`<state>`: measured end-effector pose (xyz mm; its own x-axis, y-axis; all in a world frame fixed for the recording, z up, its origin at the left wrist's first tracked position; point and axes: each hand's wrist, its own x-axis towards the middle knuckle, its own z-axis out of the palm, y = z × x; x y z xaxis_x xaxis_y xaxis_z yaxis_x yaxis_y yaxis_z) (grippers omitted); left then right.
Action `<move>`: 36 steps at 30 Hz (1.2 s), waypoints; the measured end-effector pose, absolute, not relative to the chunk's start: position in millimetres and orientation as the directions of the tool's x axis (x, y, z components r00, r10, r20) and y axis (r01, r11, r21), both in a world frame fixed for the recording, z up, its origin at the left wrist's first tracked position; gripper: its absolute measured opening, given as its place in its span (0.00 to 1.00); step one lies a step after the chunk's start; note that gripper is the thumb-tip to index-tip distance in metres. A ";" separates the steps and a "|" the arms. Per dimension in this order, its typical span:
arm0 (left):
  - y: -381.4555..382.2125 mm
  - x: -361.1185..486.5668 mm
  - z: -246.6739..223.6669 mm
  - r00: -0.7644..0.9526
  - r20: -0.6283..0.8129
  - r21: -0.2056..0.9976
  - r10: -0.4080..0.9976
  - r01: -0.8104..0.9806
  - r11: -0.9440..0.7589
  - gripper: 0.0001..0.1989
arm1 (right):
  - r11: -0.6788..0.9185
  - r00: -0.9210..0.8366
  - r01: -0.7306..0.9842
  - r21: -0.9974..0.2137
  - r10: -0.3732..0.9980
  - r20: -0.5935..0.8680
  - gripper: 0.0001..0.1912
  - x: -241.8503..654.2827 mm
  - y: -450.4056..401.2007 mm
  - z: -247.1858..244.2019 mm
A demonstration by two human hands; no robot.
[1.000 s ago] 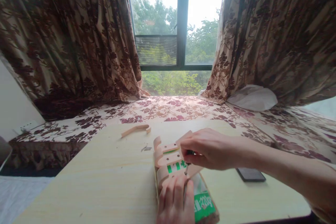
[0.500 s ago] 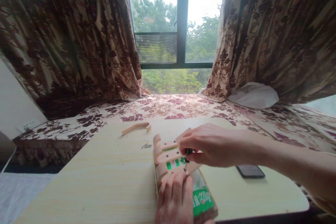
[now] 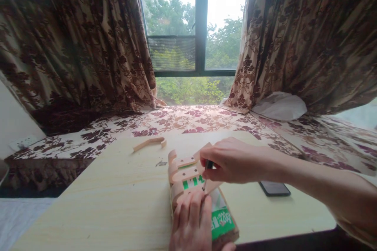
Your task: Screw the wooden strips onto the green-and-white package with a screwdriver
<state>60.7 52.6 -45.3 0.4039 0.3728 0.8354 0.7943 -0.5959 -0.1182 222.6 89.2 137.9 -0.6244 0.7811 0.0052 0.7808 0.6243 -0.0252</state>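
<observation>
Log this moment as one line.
left hand: on wood-coloured curved strip and green-and-white rectangular block | right hand: gripping dark-handled slim-shafted tool, tip down at strip

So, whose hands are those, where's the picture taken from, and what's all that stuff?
No robot here, just a person working bare-handed. The camera is worn on their head, looking forward and down. The right hand holds a small tool, its thin tip down at a pale curved strip. Similar strips lie across a block with a green label, and the left hand rests on top. Also on the table: a loose strip, small dark bits and something flat and dark, like a phone.
</observation>
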 end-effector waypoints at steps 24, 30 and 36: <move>49.1 52.8 -22.4 0.539 0.751 -0.211 0.383 0.744 -0.634 0.28 | 0.717 -0.718 0.695 -0.048 0.693 -0.060 0.07 228.9 89.2 146.6; 52.4 55.3 -24.4 0.545 0.754 -0.227 0.367 0.740 -0.633 0.31 | 0.702 -0.707 0.704 -0.107 0.707 -0.006 0.08 231.4 92.4 135.9; 49.4 55.8 -21.5 0.540 0.745 -0.209 0.391 0.746 -0.632 0.29 | 0.539 -0.535 0.840 -0.057 0.842 0.072 0.10 225.6 89.8 123.5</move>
<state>55.8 49.4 -21.5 0.5403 0.3908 0.7452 0.7459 -0.6323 -0.2092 225.6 89.8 123.5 -0.5351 0.8417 0.0719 0.8403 0.5391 -0.0570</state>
